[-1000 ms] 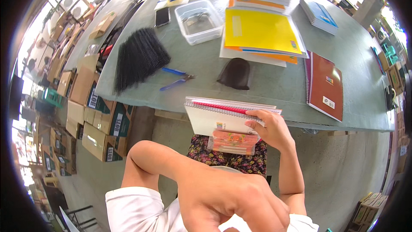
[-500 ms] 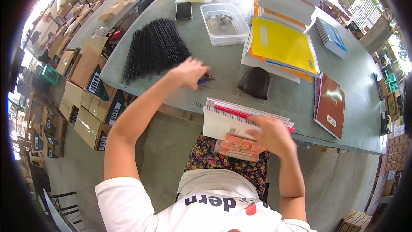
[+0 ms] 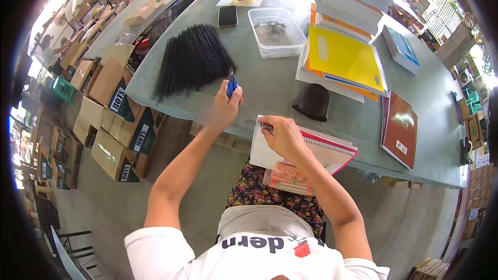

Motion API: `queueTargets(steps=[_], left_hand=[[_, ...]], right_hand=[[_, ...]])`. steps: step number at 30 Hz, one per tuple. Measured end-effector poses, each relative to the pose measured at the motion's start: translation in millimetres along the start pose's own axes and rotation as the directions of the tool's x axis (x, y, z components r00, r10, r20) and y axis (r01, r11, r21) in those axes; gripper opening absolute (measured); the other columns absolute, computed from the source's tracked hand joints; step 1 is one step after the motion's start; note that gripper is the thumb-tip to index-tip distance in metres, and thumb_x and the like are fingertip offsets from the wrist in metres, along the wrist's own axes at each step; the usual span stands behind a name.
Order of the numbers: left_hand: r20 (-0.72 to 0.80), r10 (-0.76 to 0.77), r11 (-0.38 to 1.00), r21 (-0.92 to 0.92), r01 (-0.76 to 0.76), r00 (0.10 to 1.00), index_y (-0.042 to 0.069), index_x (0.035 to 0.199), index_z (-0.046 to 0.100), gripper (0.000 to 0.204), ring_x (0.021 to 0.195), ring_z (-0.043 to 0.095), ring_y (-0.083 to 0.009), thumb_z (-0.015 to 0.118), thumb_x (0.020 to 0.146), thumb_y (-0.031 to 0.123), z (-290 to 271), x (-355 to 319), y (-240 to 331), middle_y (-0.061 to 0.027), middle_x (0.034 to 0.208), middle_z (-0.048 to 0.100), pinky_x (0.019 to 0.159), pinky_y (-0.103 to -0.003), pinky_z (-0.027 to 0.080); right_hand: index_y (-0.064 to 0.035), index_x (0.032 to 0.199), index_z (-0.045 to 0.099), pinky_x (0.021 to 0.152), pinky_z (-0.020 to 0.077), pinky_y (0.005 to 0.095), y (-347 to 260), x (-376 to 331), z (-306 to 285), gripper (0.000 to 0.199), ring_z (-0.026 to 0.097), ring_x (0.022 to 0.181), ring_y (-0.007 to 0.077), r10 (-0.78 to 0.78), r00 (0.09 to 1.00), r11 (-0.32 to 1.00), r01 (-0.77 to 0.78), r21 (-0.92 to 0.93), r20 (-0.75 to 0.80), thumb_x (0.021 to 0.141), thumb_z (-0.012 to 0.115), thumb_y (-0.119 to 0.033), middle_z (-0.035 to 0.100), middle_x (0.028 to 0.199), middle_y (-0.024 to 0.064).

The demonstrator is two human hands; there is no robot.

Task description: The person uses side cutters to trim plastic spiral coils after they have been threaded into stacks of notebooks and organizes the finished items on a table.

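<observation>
Head view shows the left hand (image 3: pixel 226 105) wrapped around blue-handled pliers (image 3: pixel 232 87), tip pointing away from the person, beyond and left of the white notebook (image 3: pixel 263 151). That notebook lies over the counter's (image 3: pixel 254 91) near edge, above the lap. The right hand (image 3: pixel 282 136) is curled with fingers pinched at the left end of its bound edge, where a wire coil (image 3: pixel 251 122) juts out; whether the fingertips grip coil or cover cannot be told.

Just below the white notebook is a pink-orange packet (image 3: pixel 282 182); the right hand and forearm hide part of both. Beyond the notebook sit a dark rounded object (image 3: pixel 312 102), a clear tub (image 3: pixel 282 51) and a yellow notebook (image 3: pixel 345 57). Black coils (image 3: pixel 194 59) spread to its far left, and a maroon notebook (image 3: pixel 399 129) lies to its right.

Both elbows are bent outward; the left forearm rises left of the white notebook, while the right slants inward across it.
</observation>
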State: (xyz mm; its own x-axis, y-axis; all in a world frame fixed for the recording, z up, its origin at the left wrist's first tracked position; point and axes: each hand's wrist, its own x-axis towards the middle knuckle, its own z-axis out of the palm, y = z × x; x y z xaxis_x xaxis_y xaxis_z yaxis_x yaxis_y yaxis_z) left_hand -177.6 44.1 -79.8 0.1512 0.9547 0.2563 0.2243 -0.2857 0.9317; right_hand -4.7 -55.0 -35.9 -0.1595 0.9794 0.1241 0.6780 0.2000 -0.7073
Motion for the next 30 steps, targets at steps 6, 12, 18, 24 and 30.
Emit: queueTargets(steps=[6,12,18,24,30], left_hand=[[0.371,-0.238,0.945,0.3,0.127,0.898,0.003,0.098,0.048,0.022,0.064,0.05,-0.0111,0.05,0.087,0.021,-26.7,-65.1,95.8,-0.0023,0.074,0.053,0.061,-0.026,0.043],[0.49,-0.575,0.814,0.266,0.516,0.655,0.001,0.116,0.049,0.04,0.07,0.054,-0.0145,0.048,0.084,0.024,-23.2,-82.7,79.6,-0.0077,0.085,0.056,0.063,-0.029,0.045],[0.489,-0.7,0.703,0.34,0.625,0.521,0.0,0.117,0.05,0.04,0.071,0.056,-0.0144,0.046,0.086,0.025,-25.1,-72.6,97.2,-0.0073,0.086,0.057,0.063,-0.029,0.046],[0.476,-0.696,0.716,0.407,0.567,0.537,0.003,0.107,0.055,0.031,0.068,0.057,-0.0168,0.048,0.086,0.026,-19.1,-67.1,97.5,-0.0091,0.081,0.058,0.063,-0.03,0.045],[0.432,-0.411,0.763,0.645,0.044,0.803,-0.001,0.096,0.057,0.023,0.073,0.062,-0.0223,0.053,0.085,0.02,-21.2,-76.4,71.8,-0.02,0.073,0.059,0.065,-0.033,0.045]], right_hand=[[-0.0029,0.103,0.065,0.078,0.0492,0.0398,-2.2,7.1,-5.4,0.027,0.063,0.09,0.0316,0.104,0.993,0.988,-0.109,0.112,0.048,0.077,0.061,-0.009,0.067,0.091,0.0161],[-0.0126,0.106,0.068,0.074,0.0507,0.0339,-6.7,7.2,-4.0,0.031,0.065,0.082,0.0259,0.087,0.996,0.986,-0.091,0.142,0.036,0.077,0.063,-0.004,0.068,0.099,0.0139],[-0.0158,0.101,0.071,0.072,0.0487,0.0326,-10.1,2.9,-7.5,0.031,0.063,0.078,0.0241,0.082,0.995,0.987,-0.089,0.134,0.059,0.077,0.059,0.0,0.067,0.1,0.0142],[-0.0176,0.099,0.072,0.076,0.0494,0.0342,-1.5,0.5,-1.3,0.031,0.061,0.087,0.026,-0.077,0.996,0.994,0.073,0.081,0.048,0.077,0.059,0.0,0.066,0.104,0.0092],[-0.0085,0.092,0.071,0.076,0.0496,0.0372,2.1,-0.7,2.4,0.02,0.059,0.083,0.0283,-0.106,0.994,0.99,0.109,0.093,-0.039,0.075,0.061,-0.005,0.06,0.104,0.0085]])
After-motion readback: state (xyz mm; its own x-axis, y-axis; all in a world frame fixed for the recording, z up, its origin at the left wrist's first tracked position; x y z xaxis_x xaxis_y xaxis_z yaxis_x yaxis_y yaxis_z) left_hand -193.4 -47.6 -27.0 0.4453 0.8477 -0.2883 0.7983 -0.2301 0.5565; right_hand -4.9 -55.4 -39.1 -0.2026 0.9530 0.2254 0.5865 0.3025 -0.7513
